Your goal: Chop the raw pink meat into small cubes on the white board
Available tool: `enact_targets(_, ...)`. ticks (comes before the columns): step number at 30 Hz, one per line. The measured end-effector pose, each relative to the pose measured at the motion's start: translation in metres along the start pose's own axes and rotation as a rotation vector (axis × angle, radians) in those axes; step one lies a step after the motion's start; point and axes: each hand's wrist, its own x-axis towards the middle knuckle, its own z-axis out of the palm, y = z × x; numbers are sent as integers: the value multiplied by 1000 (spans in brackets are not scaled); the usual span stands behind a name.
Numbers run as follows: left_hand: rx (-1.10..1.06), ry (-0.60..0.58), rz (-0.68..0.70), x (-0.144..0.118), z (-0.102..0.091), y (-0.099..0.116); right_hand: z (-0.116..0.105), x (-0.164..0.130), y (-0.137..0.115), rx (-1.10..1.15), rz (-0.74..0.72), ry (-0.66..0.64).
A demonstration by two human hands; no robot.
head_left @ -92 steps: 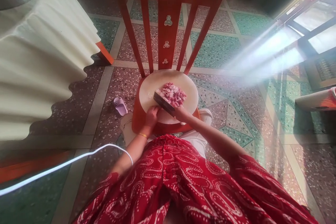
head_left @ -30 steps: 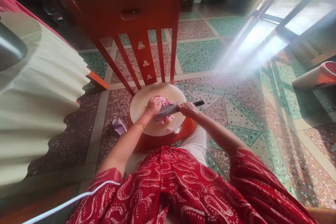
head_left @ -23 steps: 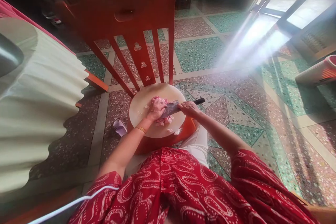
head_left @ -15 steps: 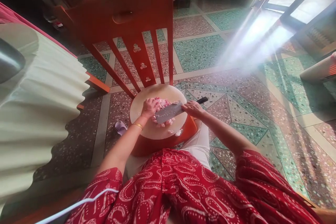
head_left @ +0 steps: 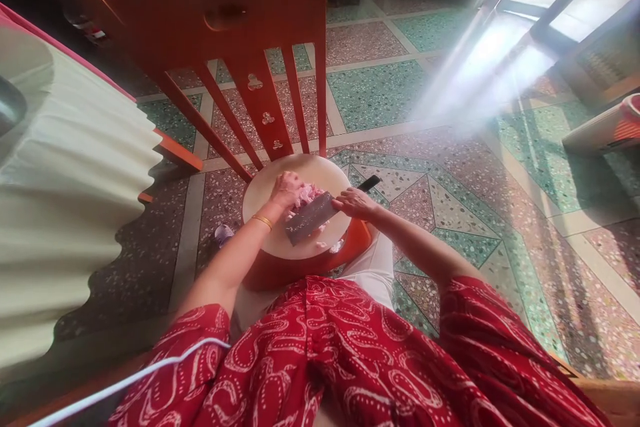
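We find the chopped meat (head_left: 305, 197) heaped near the middle of the round chopping board (head_left: 265, 190), which sits on the seat of a red wooden chair (head_left: 240, 20). The left hand (head_left: 286, 188) lies on the heap with fingers curled over it, touching the meat rather than gripping it. The right hand (head_left: 353, 202) is clenched round the handle of a cleaver (head_left: 310, 219), whose broad blade lies flat-tilted just beside the left hand's fingers. We judge the main hazard to be a cut, caused by the blade edge standing so close to those fingers. Secondary concerns: scraps sit near the board's front edge and could fall to the tiled floor (head_left: 400, 93); the board may slide on the seat.
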Motion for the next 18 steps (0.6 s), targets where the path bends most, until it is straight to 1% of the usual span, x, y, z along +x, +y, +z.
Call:
enact_targets(2,-37,64,-52,-14,-9,-16,-1,-13,2,28,108,-12)
enact_targets(3,-57,98,-74,-25,-13,-21,0,-22,3,46,180,-7)
enact_targets(5,-101,178,-155,-53,-15,-18,6,-40,3,88,346,40)
enact_targets(6,-124,179,-176,-68,-13,-10,10,-49,2,115,439,86)
enact_targets(7,-149,129,-141,-83,-10,2,14,-57,-1,150,537,142)
enact_targets(8,-180,52,-72,-96,-4,16,18,-64,-5,195,640,204)
enact_targets(9,-207,-50,6,-107,3,33,21,-69,-11,253,745,265)
enact_targets(10,-237,-168,119,-115,11,50,23,-72,-17,327,843,317)
enact_targets(11,-247,-252,199,-121,19,66,25,-73,-24,415,927,357)
enact_targets(12,-234,-307,253,-124,27,79,25,-73,-32,513,992,387)
enact_targets(13,-208,-327,263,-125,35,90,26,-72,-39,615,1033,406)
enact_targets(15,-141,-345,250,-123,47,103,25,-67,-51,792,1072,434)
enact_targets(18,-128,-353,178,-117,54,101,27,-58,-64,958,1081,477)
